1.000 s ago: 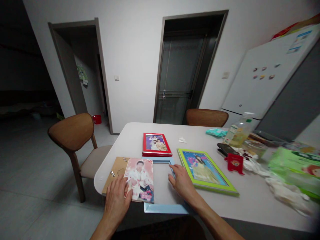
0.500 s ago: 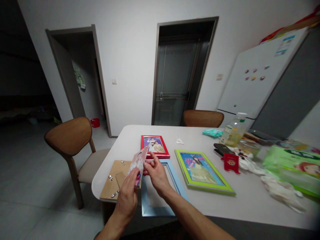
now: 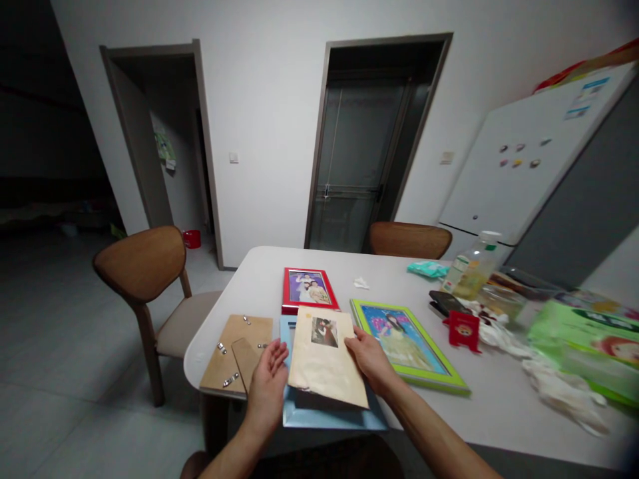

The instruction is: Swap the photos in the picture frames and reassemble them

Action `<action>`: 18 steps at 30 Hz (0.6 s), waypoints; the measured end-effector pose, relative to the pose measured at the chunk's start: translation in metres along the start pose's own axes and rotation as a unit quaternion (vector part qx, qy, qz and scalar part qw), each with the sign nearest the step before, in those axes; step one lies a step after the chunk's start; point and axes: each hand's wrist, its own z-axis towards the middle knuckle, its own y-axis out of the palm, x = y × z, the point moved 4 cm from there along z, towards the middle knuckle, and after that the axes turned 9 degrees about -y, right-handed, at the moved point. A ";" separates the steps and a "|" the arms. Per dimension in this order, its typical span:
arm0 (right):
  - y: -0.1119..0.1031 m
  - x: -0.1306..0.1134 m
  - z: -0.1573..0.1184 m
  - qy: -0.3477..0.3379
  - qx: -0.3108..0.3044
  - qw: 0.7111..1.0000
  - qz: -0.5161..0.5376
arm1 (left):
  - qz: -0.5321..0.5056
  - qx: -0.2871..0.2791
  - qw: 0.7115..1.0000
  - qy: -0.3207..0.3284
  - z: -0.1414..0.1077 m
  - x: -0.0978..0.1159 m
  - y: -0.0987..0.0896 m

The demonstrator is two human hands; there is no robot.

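A cream-coloured photo sheet (image 3: 322, 372) with a small picture printed near its top is held tilted over the blue picture frame (image 3: 329, 420). My right hand (image 3: 370, 359) pinches its right edge. Beside the left edge, my left hand (image 3: 269, 380) is open, fingers apart and palm turned up; whether it touches the sheet I cannot tell. To the left lies a brown backing board (image 3: 239, 332) with metal clips and a stand flap. The sheet covers most of the blue frame.
Behind the sheet lies a red-framed photo (image 3: 309, 289), and to the right a green-framed photo (image 3: 402, 339). Farther right are a bottle (image 3: 469, 266), a black object (image 3: 446, 303), a red card (image 3: 464, 330), crumpled tissues (image 3: 559, 386) and a green tissue pack (image 3: 579, 339). A chair (image 3: 144, 266) stands left.
The photo sheet has turned from its pictured side to its cream side and moved right over the blue frame. My left hand has let go or loosened, its fingers opening.
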 end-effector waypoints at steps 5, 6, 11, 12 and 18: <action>-0.009 0.019 0.010 -0.010 -0.042 0.991 -0.127 | 0.297 -0.045 0.949 0.101 -0.016 -0.003 0.003; -0.008 0.021 0.011 -0.019 -0.042 0.988 -0.150 | 0.334 -0.059 0.933 0.117 -0.019 -0.005 0.005; -0.003 0.014 0.017 -0.084 -0.023 0.947 -0.308 | 0.448 -0.117 0.876 0.137 -0.028 -0.013 0.011; -0.003 0.011 0.017 -0.098 -0.017 0.932 -0.348 | 0.463 -0.122 0.867 0.137 -0.028 -0.012 0.012; -0.002 0.006 0.010 -0.092 -0.021 0.821 -0.564 | 0.564 -0.134 0.806 0.122 -0.032 -0.003 0.018</action>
